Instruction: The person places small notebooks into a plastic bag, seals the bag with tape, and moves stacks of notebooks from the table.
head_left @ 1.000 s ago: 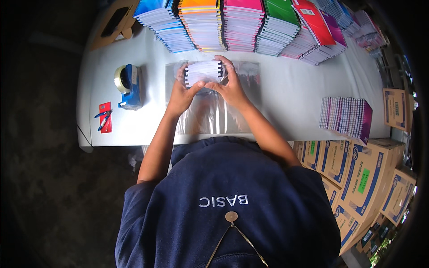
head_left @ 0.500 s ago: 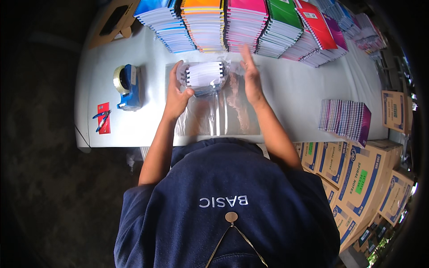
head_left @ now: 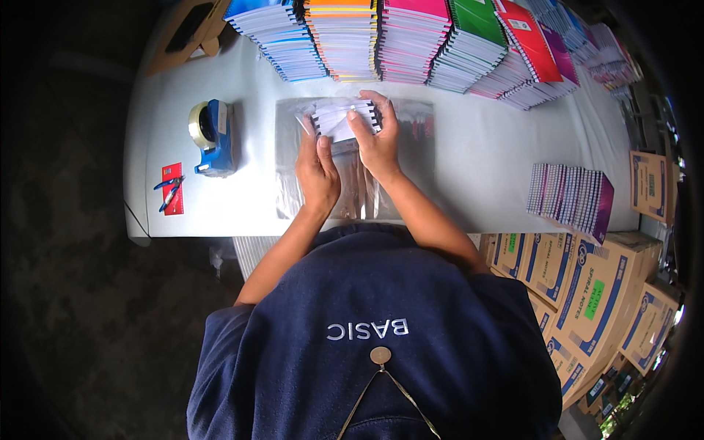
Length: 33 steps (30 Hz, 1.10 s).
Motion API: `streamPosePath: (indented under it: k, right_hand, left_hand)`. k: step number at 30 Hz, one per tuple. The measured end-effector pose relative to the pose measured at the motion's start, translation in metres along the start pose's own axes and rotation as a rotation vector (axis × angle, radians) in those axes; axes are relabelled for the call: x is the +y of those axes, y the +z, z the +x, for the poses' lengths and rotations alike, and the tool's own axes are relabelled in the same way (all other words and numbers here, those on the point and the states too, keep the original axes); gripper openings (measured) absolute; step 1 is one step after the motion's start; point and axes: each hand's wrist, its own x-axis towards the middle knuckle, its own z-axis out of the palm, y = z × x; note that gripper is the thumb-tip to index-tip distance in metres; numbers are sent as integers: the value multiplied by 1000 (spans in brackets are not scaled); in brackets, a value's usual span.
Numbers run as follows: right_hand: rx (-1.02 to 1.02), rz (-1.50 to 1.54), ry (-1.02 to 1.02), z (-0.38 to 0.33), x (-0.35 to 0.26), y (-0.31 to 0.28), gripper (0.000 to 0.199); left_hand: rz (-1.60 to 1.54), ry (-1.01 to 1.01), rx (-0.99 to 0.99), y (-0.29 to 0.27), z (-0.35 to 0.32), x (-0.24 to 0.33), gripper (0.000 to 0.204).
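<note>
Both hands, left hand (head_left: 317, 170) and right hand (head_left: 375, 139), grip a small bundle of spiral notepads (head_left: 341, 117) over a clear plastic sheet (head_left: 411, 161) on the surface (head_left: 477, 161), apparently squaring it for wrapping.

A navy short-sleeved T-shirt (head_left: 381, 330) is worn, w/ pale lettering across the chest. A thin cord w/ a small round metal disc (head_left: 380, 356) is seen hanging at centre. Forearms are bare below the sleeves; no gloves, watch or rings are seen.
</note>
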Motion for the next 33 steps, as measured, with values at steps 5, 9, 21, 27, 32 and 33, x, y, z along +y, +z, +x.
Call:
streamPosePath:
  k: [5,9,21,27,32,33]
  right_hand:
    - [80,-33,-21,2,-1,6,32]
    - [64,-36,-14,3,10,5,37]
    - [-353,-922,-461,-42,-22,-12,54]
    - [-394,-939,-515,-22,-38,-16,43]
    - [-377,-906,-554,-19,-39,-15,35]
    - [-345,-922,-535,-20,-34,-16,35]
  left_hand:
    - [556,488,284,-1,-3,-11,30]
    - [749,556,85,-4,-1,7,31]
    - [359,414,-224,-17,12,31,94]
    - [507,522,-95,-32,94,39,60]
    - [277,261,-731,-21,124,39,34]
    - [392,361,-656,-16,120,40,27]
